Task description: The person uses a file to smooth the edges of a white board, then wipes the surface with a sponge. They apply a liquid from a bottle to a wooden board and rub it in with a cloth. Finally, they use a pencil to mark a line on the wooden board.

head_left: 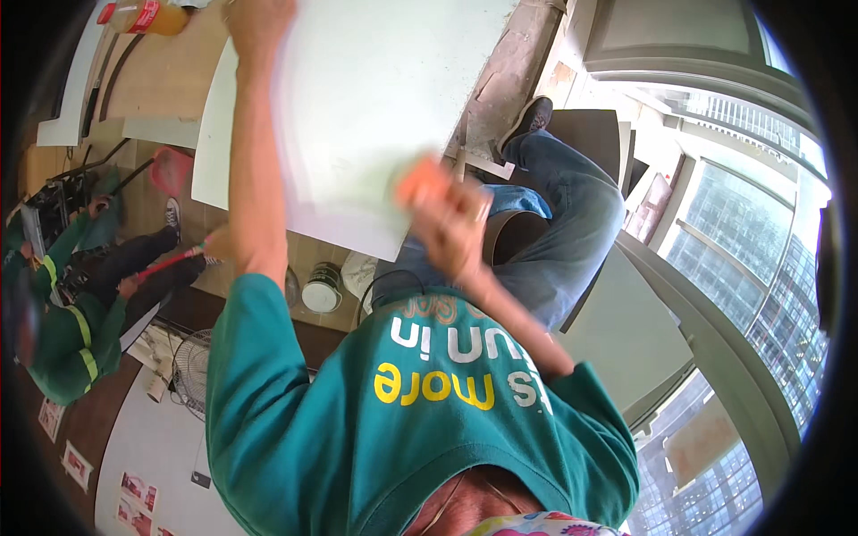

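A large white board [357, 107] with a straight lower edge fills the upper middle of the view. My left hand [257, 18] is at its upper left, cut off by the frame's edge, so I cannot make out what its fingers do. My right hand [451, 223] is closed on an orange block-like tool [424, 186], blurred by motion, over the board's lower right part. My bent leg in jeans [572, 223] is right of the board.
An orange-liquid bottle [147, 20] lies at the top left. Two co-workers [71, 348] in green are at the left. A pink dustpan [170, 170], a bucket [322, 290] and a fan [192, 375] stand nearby. Panels [617, 330] and windows [733, 241] are at the right.
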